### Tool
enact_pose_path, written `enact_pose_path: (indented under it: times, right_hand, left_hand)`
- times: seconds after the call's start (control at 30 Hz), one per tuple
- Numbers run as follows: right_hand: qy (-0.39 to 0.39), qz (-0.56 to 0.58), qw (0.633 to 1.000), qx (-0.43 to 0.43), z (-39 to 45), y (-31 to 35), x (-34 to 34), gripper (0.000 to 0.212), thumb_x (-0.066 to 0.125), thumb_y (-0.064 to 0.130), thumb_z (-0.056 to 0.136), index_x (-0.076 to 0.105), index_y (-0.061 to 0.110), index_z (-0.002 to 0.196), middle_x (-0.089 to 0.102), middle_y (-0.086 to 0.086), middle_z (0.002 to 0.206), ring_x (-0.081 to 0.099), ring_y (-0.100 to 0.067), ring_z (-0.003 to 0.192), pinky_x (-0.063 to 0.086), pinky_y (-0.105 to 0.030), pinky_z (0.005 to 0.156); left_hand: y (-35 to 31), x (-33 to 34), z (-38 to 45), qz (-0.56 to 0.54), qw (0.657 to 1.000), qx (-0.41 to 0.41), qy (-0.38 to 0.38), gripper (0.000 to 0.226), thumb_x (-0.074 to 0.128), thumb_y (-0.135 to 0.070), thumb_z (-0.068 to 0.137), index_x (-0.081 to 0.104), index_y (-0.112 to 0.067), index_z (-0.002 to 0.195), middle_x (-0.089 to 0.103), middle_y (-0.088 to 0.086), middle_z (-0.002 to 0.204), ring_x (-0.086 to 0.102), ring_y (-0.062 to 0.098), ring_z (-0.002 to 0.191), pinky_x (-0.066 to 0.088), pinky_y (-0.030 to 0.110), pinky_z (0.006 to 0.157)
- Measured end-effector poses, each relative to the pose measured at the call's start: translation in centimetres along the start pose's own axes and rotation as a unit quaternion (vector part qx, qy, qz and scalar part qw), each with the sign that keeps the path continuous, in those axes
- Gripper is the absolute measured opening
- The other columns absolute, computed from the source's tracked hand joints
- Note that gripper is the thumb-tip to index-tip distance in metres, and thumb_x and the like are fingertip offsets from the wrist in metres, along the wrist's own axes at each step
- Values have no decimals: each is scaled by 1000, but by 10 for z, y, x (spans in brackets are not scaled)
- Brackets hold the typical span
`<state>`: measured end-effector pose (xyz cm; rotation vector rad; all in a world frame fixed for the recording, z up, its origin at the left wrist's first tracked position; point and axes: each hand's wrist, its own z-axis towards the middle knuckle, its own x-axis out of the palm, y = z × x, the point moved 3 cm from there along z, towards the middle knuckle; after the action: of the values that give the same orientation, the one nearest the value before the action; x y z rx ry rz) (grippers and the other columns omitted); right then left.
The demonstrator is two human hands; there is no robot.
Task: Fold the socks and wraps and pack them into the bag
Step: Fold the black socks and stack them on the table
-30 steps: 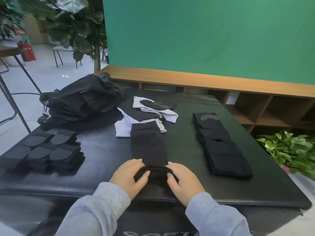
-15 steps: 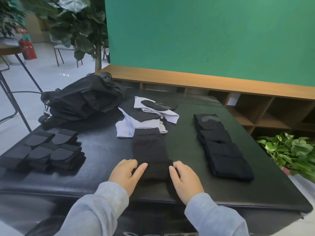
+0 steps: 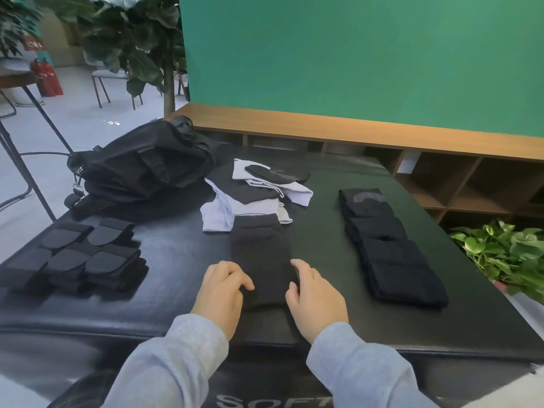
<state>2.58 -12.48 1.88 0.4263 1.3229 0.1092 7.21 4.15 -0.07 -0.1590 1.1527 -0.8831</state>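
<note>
The left hand (image 3: 220, 293) is resting palm down at the left edge of the black sock (image 3: 260, 260), its fingers lying relaxed with the tips touching the fabric. The right hand (image 3: 315, 295) is mirroring it on the sock's right edge, fingers loosely spread and the thumb touching the cloth; neither hand is gripping anything. Both are wearing light grey sleeves (image 3: 182, 363). The sock is lying flat and lengthwise on the black padded table (image 3: 323, 260), running away from the person, its far end just touching the pile of white and black socks (image 3: 256, 195). Beyond that pile to the left, the black bag (image 3: 138, 169) is sitting on the table's far corner. On the near left, a cluster of folded dark wraps (image 3: 73, 260) is lying in 2 rows. On the right, well apart from the hands, a row of folded black socks (image 3: 388, 245) is lying overlapped, 1 behind another. A leafy green plant (image 3: 506, 254) is standing past the table's right edge
</note>
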Motion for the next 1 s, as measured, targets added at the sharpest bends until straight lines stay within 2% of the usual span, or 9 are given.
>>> enact_pose_path:
  times: [0.13,0.33,0.43,0.57,0.63,0.7,0.8,0.9,1.0]
  right_hand:
    - [10,-23,999,-23,0,-1,3,42,33,27,97,36,38,137,40,8,105,46,-11,96,36,-22,72]
    - [-22,-24,999,-22,-2,-2,1,28,38,39,94,54,31,114,39,13,107,35,-8,105,37,-21,90]
    - [-38,-21,997,-61,-9,-2,2,27,43,44,91,65,28,93,41,15,97,38,-8,98,36,-19,84]
    - [-89,-14,988,-122,-15,0,2,27,44,46,83,64,33,70,49,18,83,47,-8,82,37,-17,70]
    - [-100,6,985,-138,-16,1,2,25,45,44,82,63,32,70,50,17,82,45,-7,82,37,-18,70]
    - [-124,19,984,-123,-17,-1,1,23,44,40,83,64,30,75,52,16,83,44,-8,84,36,-20,72]
    - [-159,12,987,-22,-15,-8,-2,20,45,34,84,64,29,90,56,14,94,52,-13,93,37,-26,82]
    - [-73,-3,995,68,-9,-13,0,32,38,37,94,52,31,123,45,14,128,33,-10,126,19,-35,111]
    - [-31,-40,996,76,-6,-13,2,36,30,42,96,47,34,127,41,18,131,29,-6,129,4,-37,117]
  left_hand:
    - [-6,2,-3,7,995,93,17,24,43,-20,78,67,-23,78,57,-11,83,43,5,88,44,22,73]
    - [-12,2,-4,70,995,62,33,32,37,-48,84,62,-27,84,53,-14,88,46,9,93,45,33,79]
    - [-20,0,-1,102,991,20,79,56,17,-58,82,60,-26,101,53,-12,106,48,14,111,39,38,96]
    - [-21,-1,0,133,980,-14,147,89,-10,-67,65,40,-34,130,32,-18,138,17,6,135,15,32,114]
    - [-20,0,-2,118,981,-2,151,86,0,-71,68,44,-32,131,34,-17,139,18,7,136,16,34,114]
    - [-20,-1,-3,111,984,34,132,68,24,-69,74,58,-29,117,49,-12,127,32,10,128,29,39,106]
    - [-17,1,-6,104,988,85,73,34,46,-55,75,60,-31,94,55,-14,106,42,10,108,45,39,86]
    - [-15,0,-6,64,992,103,22,15,49,-40,79,55,-34,91,48,-15,105,42,11,105,44,37,82]
    - [-9,2,-3,63,995,79,-6,21,68,-15,75,62,-30,88,51,-11,103,42,13,101,41,35,80]
